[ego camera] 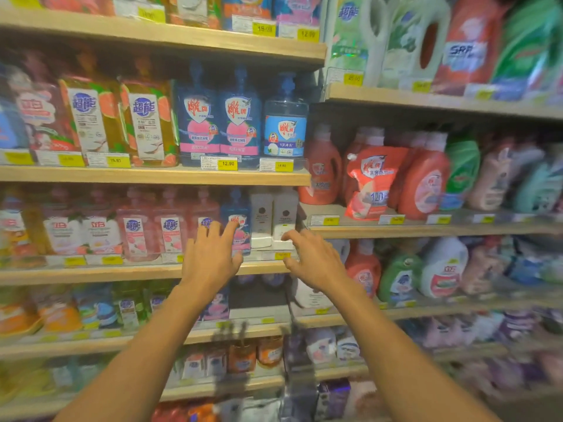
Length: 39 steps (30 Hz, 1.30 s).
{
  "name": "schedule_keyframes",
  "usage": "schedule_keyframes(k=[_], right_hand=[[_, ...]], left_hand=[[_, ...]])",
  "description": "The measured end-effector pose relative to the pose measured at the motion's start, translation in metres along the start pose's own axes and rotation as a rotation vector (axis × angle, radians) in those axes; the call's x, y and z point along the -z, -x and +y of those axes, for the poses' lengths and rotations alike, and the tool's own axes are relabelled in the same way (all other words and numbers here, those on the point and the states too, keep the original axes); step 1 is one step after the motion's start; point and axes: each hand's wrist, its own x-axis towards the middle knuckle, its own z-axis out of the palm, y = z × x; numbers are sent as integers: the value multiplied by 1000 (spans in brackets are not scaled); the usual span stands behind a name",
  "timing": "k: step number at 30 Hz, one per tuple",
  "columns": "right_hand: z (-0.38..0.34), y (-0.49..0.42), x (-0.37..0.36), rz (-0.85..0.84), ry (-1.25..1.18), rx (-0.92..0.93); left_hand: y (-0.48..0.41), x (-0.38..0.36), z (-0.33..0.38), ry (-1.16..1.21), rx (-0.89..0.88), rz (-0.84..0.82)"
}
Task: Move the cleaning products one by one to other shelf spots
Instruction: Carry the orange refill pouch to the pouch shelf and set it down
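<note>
Both my hands reach toward the third shelf [91, 274] of a store rack full of cleaning products. My left hand [210, 257] has its fingers spread in front of a blue dish-soap bottle [239, 214] and a pink bottle [202, 217]; it holds nothing. My right hand [313, 260] is open too, its fingertips near the base of two white bottles [274, 220] at the shelf's right end. Whether the fingers touch the bottles I cannot tell.
The shelf above carries blue pump bottles [239, 117] and orange-label bottles [91, 117]. On the right bay stand red detergent jugs [323, 169], a red refill pouch [370, 184] and green jugs [399, 278]. Yellow price tags [227, 163] line the shelf edges.
</note>
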Motion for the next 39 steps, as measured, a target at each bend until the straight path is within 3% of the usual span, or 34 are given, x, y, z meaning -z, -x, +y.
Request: schedule_keyframes(k=[10, 25, 39], right_hand=[[41, 83, 74, 66, 9, -45], [256, 139, 146, 105, 3, -116], [331, 101, 135, 101, -53, -62]], left_hand=[[31, 34, 95, 75, -125, 31], [16, 0, 318, 95, -165, 48], [-24, -24, 366, 53, -110, 22]])
